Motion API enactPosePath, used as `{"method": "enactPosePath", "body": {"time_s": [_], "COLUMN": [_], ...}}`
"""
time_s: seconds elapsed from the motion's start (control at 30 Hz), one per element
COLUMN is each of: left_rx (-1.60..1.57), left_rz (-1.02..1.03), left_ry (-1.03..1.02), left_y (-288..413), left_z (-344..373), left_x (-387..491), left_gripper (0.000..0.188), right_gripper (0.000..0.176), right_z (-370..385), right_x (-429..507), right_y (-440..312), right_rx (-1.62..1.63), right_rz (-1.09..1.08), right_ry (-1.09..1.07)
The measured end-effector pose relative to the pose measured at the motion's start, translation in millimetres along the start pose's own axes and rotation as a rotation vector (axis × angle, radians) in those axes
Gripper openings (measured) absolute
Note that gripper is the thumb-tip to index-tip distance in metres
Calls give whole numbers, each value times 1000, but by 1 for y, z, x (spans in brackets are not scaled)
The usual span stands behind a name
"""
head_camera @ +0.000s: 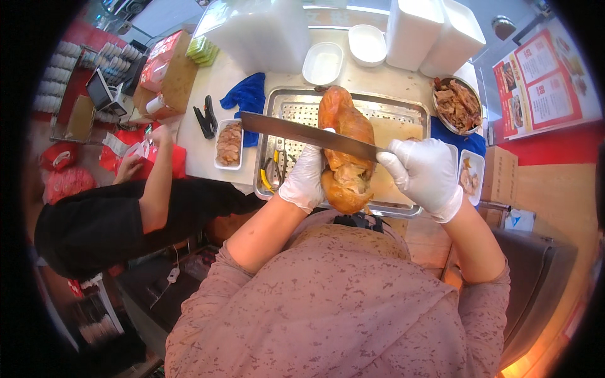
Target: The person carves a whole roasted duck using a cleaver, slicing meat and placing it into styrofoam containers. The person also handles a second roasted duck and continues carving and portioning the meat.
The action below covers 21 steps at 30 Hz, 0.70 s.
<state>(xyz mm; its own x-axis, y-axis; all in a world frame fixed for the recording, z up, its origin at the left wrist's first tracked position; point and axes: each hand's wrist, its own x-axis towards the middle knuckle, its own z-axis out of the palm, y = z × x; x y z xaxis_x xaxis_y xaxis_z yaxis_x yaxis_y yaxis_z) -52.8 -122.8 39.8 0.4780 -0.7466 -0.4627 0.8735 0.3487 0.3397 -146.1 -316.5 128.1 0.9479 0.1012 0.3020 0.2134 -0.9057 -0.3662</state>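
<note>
A whole roast bird [347,111], browned and glossy, lies lengthwise over a perforated metal tray [286,106]. Flesh shows torn or cut at its near end. My left hand [305,177], in a white glove, grips the bird's left side. In my gloved right hand [420,167] is the handle of a long, broad-bladed knife [302,131]. Its blade crosses over the bird, tip pointing left; whether the edge touches the skin I cannot tell. Under the bird's right side is a pale cutting board [397,134]. Yellow-handled shears or pliers [274,170] rest at the tray's left.
Left of the tray are a container of sliced meat [229,146], a black stapler [205,118] and a blue cloth [248,92]. A bowl of meat pieces [457,105] stands right. Tall stacked white containers [260,38] line the back. A co-worker's arm [156,189] handles red bags [172,156].
</note>
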Motion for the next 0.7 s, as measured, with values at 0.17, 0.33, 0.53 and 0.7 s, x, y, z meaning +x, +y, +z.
{"method": "enactPosePath", "body": {"time_s": [0.17,0.33,0.53,0.7], "left_rx": [-83,33,15,89], "left_rz": [4,59,95,21], "left_ry": [16,-10,13,-42], "left_y": [2,3,-1,-12], "left_z": [1,-2,2,7], "left_x": [-7,-5,-10,0], "left_gripper": [68,68,65,65], "right_gripper": [37,37,36,37], "right_z": [-1,-2,-9,-3], "right_x": [-14,-20,-24,-19], "right_y": [16,23,26,15], "right_rx": [-45,-68,-82,-93], "right_rz": [11,4,9,-47], "right_ry": [-52,-104,-151,-201]}}
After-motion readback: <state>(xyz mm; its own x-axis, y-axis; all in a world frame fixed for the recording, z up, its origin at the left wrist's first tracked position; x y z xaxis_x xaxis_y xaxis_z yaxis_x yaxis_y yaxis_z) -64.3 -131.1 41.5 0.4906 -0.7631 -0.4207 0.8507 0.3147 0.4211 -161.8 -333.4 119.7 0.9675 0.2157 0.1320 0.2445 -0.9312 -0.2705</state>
